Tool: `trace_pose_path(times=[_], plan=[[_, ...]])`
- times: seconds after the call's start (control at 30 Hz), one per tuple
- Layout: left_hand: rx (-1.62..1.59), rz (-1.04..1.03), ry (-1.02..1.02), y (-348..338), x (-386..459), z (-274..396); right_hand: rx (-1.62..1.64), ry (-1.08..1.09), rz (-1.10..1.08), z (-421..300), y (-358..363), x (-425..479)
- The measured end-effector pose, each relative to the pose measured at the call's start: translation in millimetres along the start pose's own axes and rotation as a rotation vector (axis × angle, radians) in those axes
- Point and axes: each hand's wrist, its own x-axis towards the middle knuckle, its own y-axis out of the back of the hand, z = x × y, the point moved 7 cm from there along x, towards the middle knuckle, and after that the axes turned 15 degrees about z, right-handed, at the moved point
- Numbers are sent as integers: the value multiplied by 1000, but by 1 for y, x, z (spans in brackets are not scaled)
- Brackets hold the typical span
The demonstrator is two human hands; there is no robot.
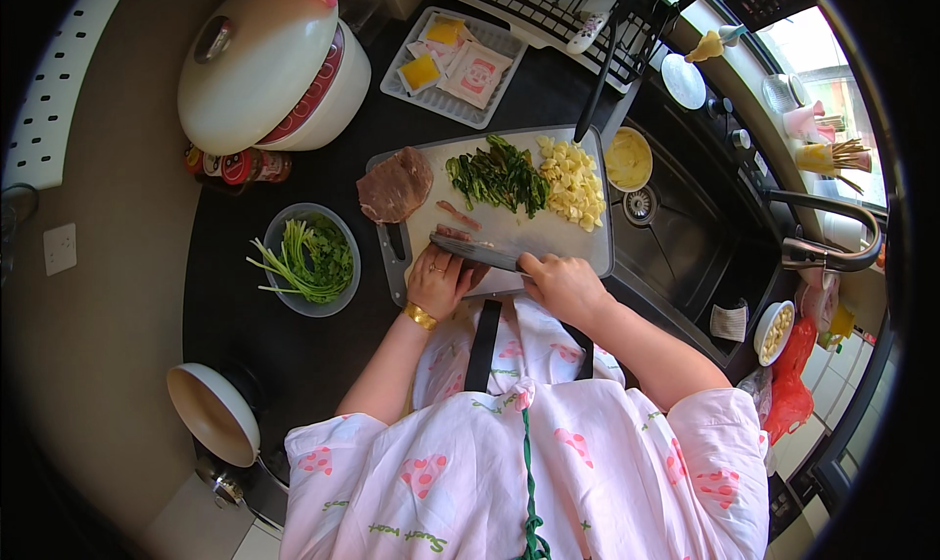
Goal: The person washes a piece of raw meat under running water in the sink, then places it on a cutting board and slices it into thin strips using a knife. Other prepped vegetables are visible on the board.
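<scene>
My right hand [565,284] grips a kitchen knife [476,252] by its handle, the blade pointing left across the cutting board [507,255]. With bent fingers, my left hand [438,281] presses on a piece of raw meat [476,275], which is mostly hidden under hand and blade. Cut meat strips [459,215] lie just beyond the knife. A larger slab of meat [396,185] rests at the board's upper left corner. Chopped green peppers [499,174] are heaped at the board's far middle, and beside them on the right is a pile of chopped garlic [573,184].
Left of the board stands a bowl of cilantro [312,262]. Behind are a white lidded pot [257,68], spice jars [239,166] and a tray of packets [455,68]. A sink [683,226] with a faucet [830,255] lies right. A pan [214,413] sits lower left.
</scene>
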Motion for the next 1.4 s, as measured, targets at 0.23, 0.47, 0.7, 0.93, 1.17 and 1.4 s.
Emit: trace_pose_path(times=[0.23, 0.47, 0.7, 0.93, 1.17, 1.4], plan=[[-8, 32, -3, 2, 1, 0, 5, 11, -41, -2, 1, 8], [-64, 35, 33, 3, 4, -3, -27, 11, -82, -7, -2, 14], [-86, 53, 38, 4, 7, -2, -40, 37, -59, -8, -2, 15], [-127, 32, 82, 1, 6, -5, -29, 35, -113, -6, -11, 33], [-60, 45, 150, 1, -1, -13, -48, 92, -122, -15, -25, 49], [-36, 43, 161, 3, 0, -10, -41, 113, -135, -11, -25, 45]])
